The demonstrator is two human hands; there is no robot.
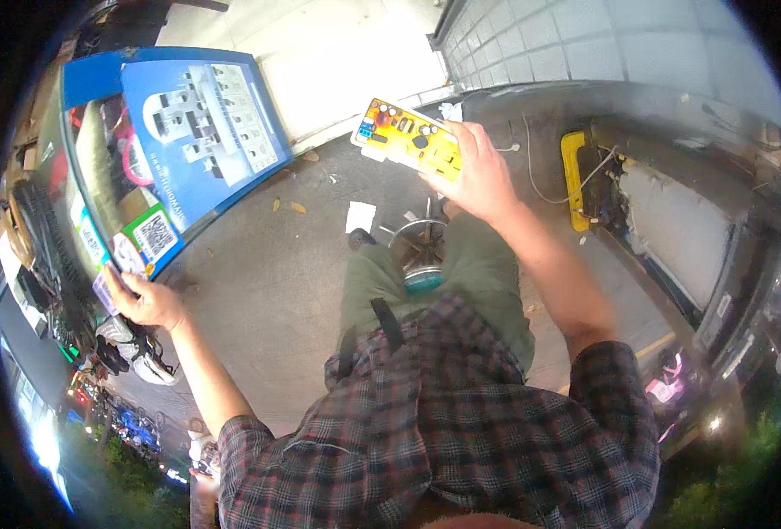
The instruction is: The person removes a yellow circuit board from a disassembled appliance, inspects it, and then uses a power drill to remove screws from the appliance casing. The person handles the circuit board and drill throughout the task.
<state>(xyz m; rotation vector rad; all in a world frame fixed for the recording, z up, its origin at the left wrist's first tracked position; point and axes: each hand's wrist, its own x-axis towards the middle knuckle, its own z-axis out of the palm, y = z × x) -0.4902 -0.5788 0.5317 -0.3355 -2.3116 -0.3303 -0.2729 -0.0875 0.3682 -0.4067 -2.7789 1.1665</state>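
Observation:
My right hand (478, 172) is closed on one end of a yellow circuit board (410, 139), held up in front of me above the floor. Small electronic parts, among them a dark round one and a blue terminal block, stand on its face. Off to the left, my left hand (150, 302) reaches to the near corner of a glass display case (73, 167), fingers stretched out against its edge. Beside those fingers is a printed code card with a green border (155, 234). Whether the fingertips pinch anything small there is too blurred to tell.
A blue printed sheet (231, 181) covers the case top. Between my legs stands a round metal-framed stool (418, 247). To the right are a yellow bar-shaped part (573, 181), a loose cable (531, 167) and a large pale panel (668, 234). Black cables (51, 264) hang at the left.

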